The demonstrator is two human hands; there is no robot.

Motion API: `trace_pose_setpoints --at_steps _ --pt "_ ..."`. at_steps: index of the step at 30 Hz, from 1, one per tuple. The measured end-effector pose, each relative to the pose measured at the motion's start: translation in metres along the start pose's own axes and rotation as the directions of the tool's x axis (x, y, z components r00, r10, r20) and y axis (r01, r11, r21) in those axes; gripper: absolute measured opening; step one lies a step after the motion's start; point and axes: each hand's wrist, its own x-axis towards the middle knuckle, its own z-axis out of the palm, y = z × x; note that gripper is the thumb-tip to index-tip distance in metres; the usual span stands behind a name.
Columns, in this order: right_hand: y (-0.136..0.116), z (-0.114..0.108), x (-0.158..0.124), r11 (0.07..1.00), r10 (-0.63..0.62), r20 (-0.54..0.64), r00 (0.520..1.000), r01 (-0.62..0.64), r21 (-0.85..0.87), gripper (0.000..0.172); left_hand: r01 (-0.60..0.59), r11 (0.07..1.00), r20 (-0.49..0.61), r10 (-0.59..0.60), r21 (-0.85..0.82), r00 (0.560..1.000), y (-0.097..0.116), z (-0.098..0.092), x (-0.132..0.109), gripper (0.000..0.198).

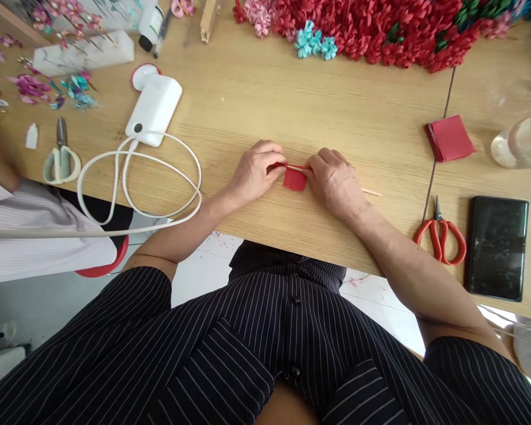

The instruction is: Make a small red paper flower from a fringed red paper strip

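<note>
My left hand [256,174] and my right hand [334,183] sit close together at the near edge of the wooden table [256,77]. Between their fingertips is a thin wooden stick [296,168], and its far end pokes out past my right hand [371,192]. A small red foam sheet [294,179] hangs from the stick toward me, with its top edge seemingly curled around it. My fingers hide part of the stick and sheet.
Red-handled scissors [440,236] and a black phone [496,248] lie to the right, near a folded red sheet [449,139]. Red paper flowers [380,29] heap along the far side. A white device [154,109] trails a cable [139,183] left, beside pale scissors [62,156] and a co-worker's striped sleeve [26,230].
</note>
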Motion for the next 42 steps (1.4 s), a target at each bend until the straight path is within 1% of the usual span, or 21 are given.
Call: trace_pose_setpoints --at_steps 6,11,12,17,22,27,29,31,33,35,37,39,42 --pt "0.004 -0.004 -0.001 1.0 -0.006 0.029 1.0 0.006 0.002 0.031 -0.001 1.0 -0.021 0.001 0.016 1.0 -0.001 0.004 0.001 0.012" --pt "0.008 -0.005 -0.003 1.0 -0.023 0.035 0.999 0.023 -0.015 0.03 0.011 1.0 0.0 -0.011 0.021 1.0 -0.001 0.003 -0.002 0.028" --pt "0.008 -0.005 -0.003 1.0 -0.023 0.036 0.999 0.023 -0.02 0.03 0.006 1.0 0.0 -0.006 0.022 1.0 -0.001 0.004 -0.002 0.028" --pt "0.003 -0.007 -0.003 0.999 -0.011 0.062 0.998 0.013 -0.031 0.031 -0.015 0.999 -0.036 0.016 0.03 0.999 -0.001 0.007 0.0 0.016" --pt "-0.002 -0.01 -0.004 0.999 0.002 0.092 0.996 0.001 -0.038 0.029 0.011 1.0 -0.044 -0.01 0.012 0.999 -0.001 0.008 0.002 0.02" --pt "0.0 -0.007 -0.003 1.0 -0.001 0.078 0.997 0.003 -0.022 0.027 0.025 1.0 -0.011 -0.025 -0.01 1.0 -0.001 0.006 0.003 0.025" --pt "0.003 -0.006 -0.002 1.0 -0.008 0.058 0.998 0.008 -0.001 0.027 0.033 0.999 0.003 -0.033 -0.015 0.999 -0.003 0.003 0.004 0.027" --pt "0.006 -0.005 -0.002 0.999 -0.022 0.023 0.999 0.022 0.024 0.027 0.051 0.999 -0.009 -0.051 0.002 0.999 -0.004 -0.004 0.003 0.028" --pt "0.008 -0.004 -0.002 0.999 -0.029 -0.001 1.0 0.029 0.04 0.027 0.075 0.996 -0.046 -0.073 0.046 0.996 -0.001 -0.013 -0.002 0.027" --pt "0.009 -0.004 -0.002 0.998 -0.027 -0.001 1.0 0.027 0.053 0.026 0.101 0.99 -0.085 -0.093 0.1 0.992 0.007 -0.021 -0.012 0.021" --pt "0.008 -0.004 -0.002 0.997 -0.029 0.01 1.0 0.028 0.069 0.026 0.09 0.988 -0.109 -0.077 0.126 0.991 0.017 -0.023 -0.026 0.015" --pt "0.007 -0.003 -0.003 0.995 -0.041 0.009 0.999 0.04 0.092 0.028 0.047 0.99 -0.099 -0.035 0.13 0.994 0.027 -0.02 -0.041 0.015" --pt "0.006 -0.002 -0.004 0.99 -0.067 0.015 0.998 0.065 0.126 0.031 0.009 0.99 -0.067 0.0 0.141 0.998 0.038 -0.01 -0.056 0.019"
